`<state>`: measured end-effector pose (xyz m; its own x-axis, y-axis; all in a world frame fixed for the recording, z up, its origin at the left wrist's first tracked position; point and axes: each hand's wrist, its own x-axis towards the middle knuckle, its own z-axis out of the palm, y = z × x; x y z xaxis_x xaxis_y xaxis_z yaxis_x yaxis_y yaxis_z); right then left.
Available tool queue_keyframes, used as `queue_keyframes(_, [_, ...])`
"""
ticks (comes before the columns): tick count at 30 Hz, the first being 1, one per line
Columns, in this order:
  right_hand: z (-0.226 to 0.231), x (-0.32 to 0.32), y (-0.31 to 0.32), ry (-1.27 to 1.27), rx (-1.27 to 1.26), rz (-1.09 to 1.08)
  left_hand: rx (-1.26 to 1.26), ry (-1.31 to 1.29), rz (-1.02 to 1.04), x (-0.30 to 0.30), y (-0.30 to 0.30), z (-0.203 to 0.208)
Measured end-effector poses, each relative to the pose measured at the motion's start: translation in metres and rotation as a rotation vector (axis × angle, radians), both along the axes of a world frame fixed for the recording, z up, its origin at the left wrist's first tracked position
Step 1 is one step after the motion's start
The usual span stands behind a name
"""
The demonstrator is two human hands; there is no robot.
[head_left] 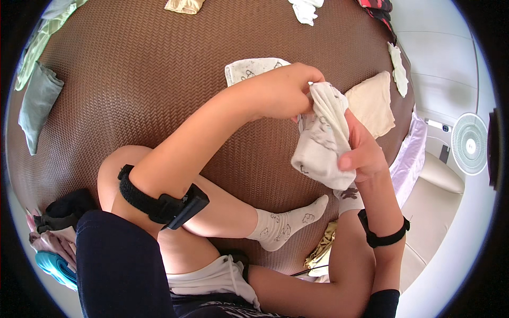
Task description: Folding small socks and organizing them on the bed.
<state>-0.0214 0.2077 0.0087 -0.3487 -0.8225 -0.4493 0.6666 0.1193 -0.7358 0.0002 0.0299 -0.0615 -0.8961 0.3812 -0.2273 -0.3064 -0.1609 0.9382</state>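
Note:
I hold a white cloth with a grey line print [321, 146], bunched into a folded bundle, above the brown woven mat [175, 69]. My left hand [291, 90] pinches its upper edge, with the fingers partly hidden behind the fabric. From the right, my right hand [366, 151] grips the bundle, thumb on the near face and fingers behind it. Just beyond my left hand lies a flat white printed cloth [252, 69], partly covered by that hand. A cream cloth [374, 103] rests on the mat beyond my right hand.
My crossed legs take up the near side, one foot in a printed sock [286, 225]. Heaped clothes [55, 225] sit at near left, a grey-green cloth [40, 103] at far left. Lilac fabric [409, 153] hangs at the right edge, near a fan [470, 144].

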Motion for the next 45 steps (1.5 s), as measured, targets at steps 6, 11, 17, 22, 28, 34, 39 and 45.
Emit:
queue_keyframes(6, [0.007,-0.002,-0.009,-0.129,0.112,-0.069,-0.046,-0.029,0.058,0.0,-0.003,0.001])
queue_keyframes(11, [0.006,0.002,-0.016,0.112,0.144,-0.073,-0.085,-0.044,0.086,-0.001,-0.003,0.0])
queue_keyframes(17, [0.006,0.0,-0.017,0.1,0.276,-0.119,-0.098,-0.056,0.088,0.0,-0.005,0.004])
queue_keyframes(22, [0.001,0.005,-0.011,0.016,0.138,-0.125,-0.087,-0.073,0.083,-0.002,-0.005,-0.001])
queue_keyframes(28, [-0.004,-0.002,0.007,-0.126,0.051,-0.21,-0.075,-0.067,0.045,0.0,-0.006,0.003])
queue_keyframes(34, [-0.001,0.006,0.003,-0.32,-0.075,-0.371,-0.029,-0.088,0.035,-0.001,-0.006,0.005])
queue_keyframes(39, [-0.014,-0.004,0.007,-0.616,-0.139,-0.274,-0.102,-0.091,0.066,-0.001,-0.005,0.002])
queue_keyframes(45, [-0.021,-0.001,0.007,-0.482,-0.086,-0.428,-0.171,-0.043,0.073,-0.003,-0.008,0.0])
